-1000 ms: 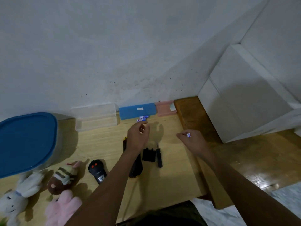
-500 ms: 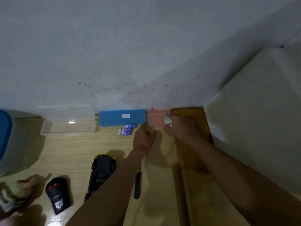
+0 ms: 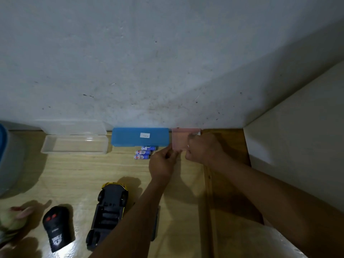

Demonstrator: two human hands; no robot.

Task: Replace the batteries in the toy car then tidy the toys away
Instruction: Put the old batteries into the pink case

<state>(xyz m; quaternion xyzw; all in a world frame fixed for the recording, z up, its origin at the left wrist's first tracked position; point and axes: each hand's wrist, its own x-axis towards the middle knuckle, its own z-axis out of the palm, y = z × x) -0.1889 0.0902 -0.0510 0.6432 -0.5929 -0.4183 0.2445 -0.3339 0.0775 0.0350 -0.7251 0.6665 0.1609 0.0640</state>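
box (image 3: pixel 178 139) by far wall (image 3: pixel 167 62): near edge pinched by left grip (image 3: pixel 162 163), right side clasped by right grip (image 3: pixel 203 148) | batteries (image 3: pixel 144 152) laid just left of the grips | car (image 3: pixel 109 205) overturned on counter (image 3: pixel 74 174), nearer, left

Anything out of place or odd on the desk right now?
Toy car lies upside down, battery bay looks open. Three batteries lie loose beside the blue case. The clear case sits open. Left hand pinches the pink box; right hand is on it. Nothing looks spilled or broken.

The screwdriver (image 3: pixel 155 228) is mostly hidden under the left arm (image 3: pixel 134 216); the plush toy (image 3: pixel 13 218) is blurred and cropped.
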